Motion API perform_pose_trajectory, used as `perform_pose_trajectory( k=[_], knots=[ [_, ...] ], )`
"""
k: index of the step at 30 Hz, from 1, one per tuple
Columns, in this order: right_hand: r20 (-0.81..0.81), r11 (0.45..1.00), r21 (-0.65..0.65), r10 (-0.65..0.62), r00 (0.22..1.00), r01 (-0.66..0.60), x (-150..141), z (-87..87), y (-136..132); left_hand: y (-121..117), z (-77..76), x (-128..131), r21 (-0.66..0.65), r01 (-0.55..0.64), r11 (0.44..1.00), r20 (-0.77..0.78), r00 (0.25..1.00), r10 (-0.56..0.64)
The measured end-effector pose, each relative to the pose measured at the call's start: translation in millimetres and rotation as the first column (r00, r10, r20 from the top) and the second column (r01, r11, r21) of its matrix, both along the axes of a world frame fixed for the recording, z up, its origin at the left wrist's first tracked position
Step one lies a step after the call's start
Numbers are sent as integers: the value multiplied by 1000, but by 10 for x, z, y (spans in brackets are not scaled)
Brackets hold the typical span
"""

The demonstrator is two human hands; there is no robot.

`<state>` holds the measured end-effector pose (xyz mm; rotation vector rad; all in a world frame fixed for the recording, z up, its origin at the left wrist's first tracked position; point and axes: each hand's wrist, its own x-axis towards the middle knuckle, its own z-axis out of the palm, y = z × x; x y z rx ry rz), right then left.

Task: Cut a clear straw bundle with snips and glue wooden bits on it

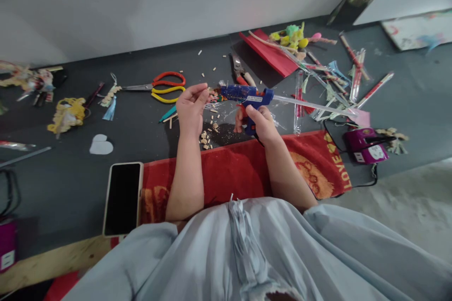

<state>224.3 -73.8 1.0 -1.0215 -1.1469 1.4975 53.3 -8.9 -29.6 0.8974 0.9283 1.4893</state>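
Observation:
My right hand (262,122) is wrapped round the grip of a blue glue gun (252,95), its nozzle pointing left. A long clear glue stick (314,105) sticks out of the gun's back end. In front of the nozzle, my left hand (191,106) pinches a small tan piece (213,96), partly hidden by the fingers; its kind I cannot make out. Below and between the hands, short wooden bits (206,138) lie scattered on the dark table (148,127). A red towel (236,174) lies under my forearms.
Scissors (165,87) with red and yellow handles lie left of my hands, pliers (238,68) beyond them. A phone (123,197) rests at the near left edge. Wrapped sticks (358,73), red paper (271,54) and a purple box (365,146) with a cord are on the right.

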Motion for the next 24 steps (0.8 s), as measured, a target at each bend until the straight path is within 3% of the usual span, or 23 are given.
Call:
perform_pose_trajectory(
  k=[11,16,18,19,21,24],
  knots=[
    [21,1000,-3,18,1000,-18,39,0,-16,1,5,-8,3,-36,999,11,999,35],
    [277,1000,-22,-2,961,8,209,119,-39,18,-18,-17,1,-58,998,9,998,58],
    [472,999,11,-50,880,51,359,169,-62,27,-25,-21,-8,-71,997,10,997,71],
    [591,998,40,-70,804,57,448,189,-78,30,-24,-23,-12,-76,997,10,997,76],
    [790,987,137,-157,592,79,640,215,-116,34,-15,-26,-21,-81,996,8,997,81],
    [920,979,200,-205,335,48,905,193,-175,27,17,-25,-32,-72,997,1,997,72]
  ],
)
